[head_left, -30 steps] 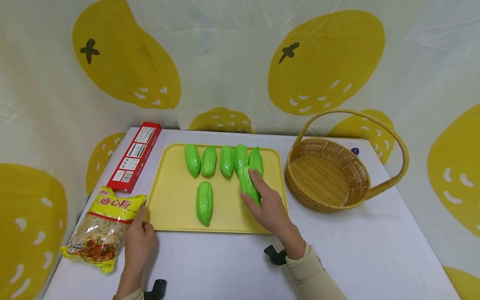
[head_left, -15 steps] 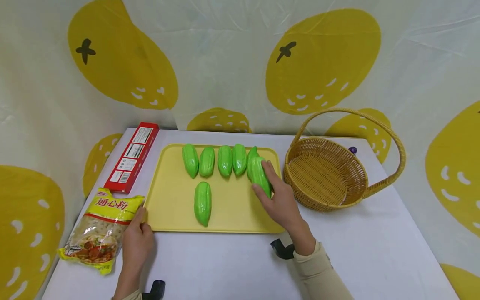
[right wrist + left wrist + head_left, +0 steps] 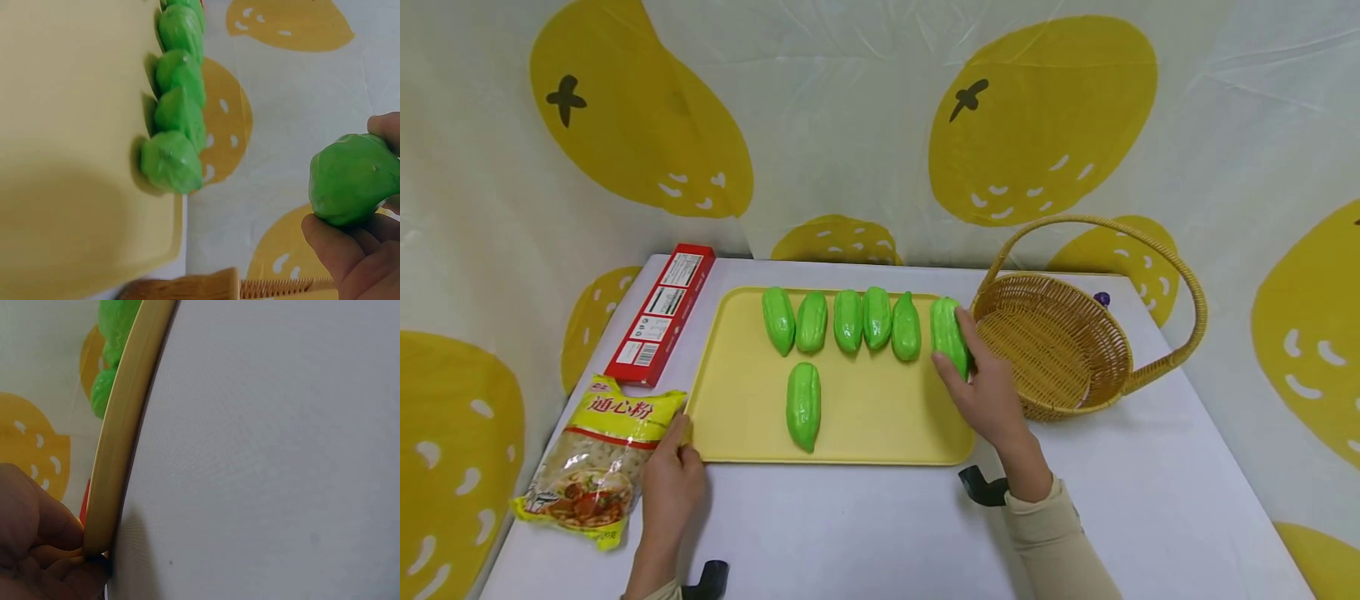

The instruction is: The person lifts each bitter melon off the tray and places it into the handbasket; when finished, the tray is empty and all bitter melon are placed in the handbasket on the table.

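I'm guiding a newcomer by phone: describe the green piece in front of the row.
Find the yellow tray on the white table. Five green pieces line its far edge. The lone green piece lies in front of them, apart from the row and unheld.

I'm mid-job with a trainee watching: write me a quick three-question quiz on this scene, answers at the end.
1. How many green fruits lie on the tray, not counting the one in the right hand?
2. Fill in the blank: the left hand pinches the edge of the ____.
3. True or false: the basket stands to the right of the tray.

Key: 1. Six. 2. Tray. 3. True.
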Motion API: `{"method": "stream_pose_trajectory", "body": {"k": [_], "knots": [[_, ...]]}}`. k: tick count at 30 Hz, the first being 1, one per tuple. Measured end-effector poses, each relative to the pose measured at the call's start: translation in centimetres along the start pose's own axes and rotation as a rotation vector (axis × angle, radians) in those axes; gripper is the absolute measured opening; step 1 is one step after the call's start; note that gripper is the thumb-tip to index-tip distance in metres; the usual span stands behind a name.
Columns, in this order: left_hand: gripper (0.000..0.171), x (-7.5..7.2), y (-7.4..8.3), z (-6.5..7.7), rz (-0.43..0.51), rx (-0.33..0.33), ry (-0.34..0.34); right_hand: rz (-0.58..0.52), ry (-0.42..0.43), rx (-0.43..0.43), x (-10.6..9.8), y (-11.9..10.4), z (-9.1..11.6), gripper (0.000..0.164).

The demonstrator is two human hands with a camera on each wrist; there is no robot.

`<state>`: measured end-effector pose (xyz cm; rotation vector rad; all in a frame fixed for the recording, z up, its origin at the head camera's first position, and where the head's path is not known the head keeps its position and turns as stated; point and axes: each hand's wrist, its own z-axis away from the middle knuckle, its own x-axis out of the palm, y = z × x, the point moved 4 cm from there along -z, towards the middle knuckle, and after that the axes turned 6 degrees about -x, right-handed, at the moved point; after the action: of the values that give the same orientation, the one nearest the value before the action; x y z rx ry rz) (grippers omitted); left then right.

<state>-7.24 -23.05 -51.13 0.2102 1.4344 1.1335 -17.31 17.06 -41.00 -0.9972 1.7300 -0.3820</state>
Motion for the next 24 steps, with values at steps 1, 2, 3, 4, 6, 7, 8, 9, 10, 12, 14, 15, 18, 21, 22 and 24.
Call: {"method": "stream_pose_trajectory", "body": {"k": [1,2,3,4,6,7,8,9,10,12,14,15,18,21,22,24], "knots": [[0.054,0.0,0.0,0.0,0.002,0.0,-0.003,0.002,0.005,0.006,-0.2,0.1,0.0,0.072],[0.054,0.0,0.0,0.0,0.004,0.001,-0.003,0.006,0.011,0.013,-0.4,0.3,0.0,0.072],[0.054,0.1,0.0,0.0,0.005,0.003,-0.004,0.007,0.015,0.02,-0.6,0.5,-0.1,0.072],[0.054,0.1,0.0,0.0,0.005,0.003,-0.005,0.007,0.021,0.028,-0.8,0.7,-0.1,0.072],[0.054,0.0,0.1,0.0,0.006,0.005,-0.004,0.012,0.037,0.038,-1.2,1.0,-0.1,0.072],[0.053,0.0,0.1,0.0,0.005,0.006,-0.001,0.015,0.046,0.04,-1.4,1.2,-0.1,0.071],[0.053,0.0,0.1,0.0,0.004,0.007,0.002,0.021,0.051,0.048,-1.5,1.3,-0.1,0.071],[0.053,0.0,0.1,0.0,0.004,0.006,0.002,0.032,0.059,0.052,-1.7,1.5,-0.1,0.071],[0.053,0.0,0.1,0.0,0.003,0.005,0.004,0.035,0.066,0.058,-1.8,1.7,-0.1,0.071],[0.054,0.0,0.2,0.1,0.003,0.007,0.004,0.042,0.079,0.074,-2.0,2.0,-0.1,0.07],[0.054,-0.1,0.2,0.1,0.001,0.007,0.004,0.04,0.083,0.096,-2.1,2.4,-0.1,0.069],[0.054,-0.1,0.2,0.1,0.0,0.008,0.003,0.04,0.088,0.108,-2.2,2.6,-0.1,0.069],[0.054,-0.1,0.3,0.1,-0.005,0.013,0.011,0.031,0.097,0.139,-2.4,3.0,-0.2,0.068],[0.054,-0.1,0.3,0.0,-0.006,0.018,0.021,-0.011,0.111,0.169,-2.7,3.6,-0.4,0.067],[0.053,-0.1,0.2,0.0,-0.005,0.02,0.025,-0.036,0.115,0.178,-2.8,3.7,-0.4,0.067],[0.053,-0.1,0.2,0.0,-0.002,0.025,0.025,-0.092,0.126,0.202,-3.1,4.0,-0.5,0.066]]}}
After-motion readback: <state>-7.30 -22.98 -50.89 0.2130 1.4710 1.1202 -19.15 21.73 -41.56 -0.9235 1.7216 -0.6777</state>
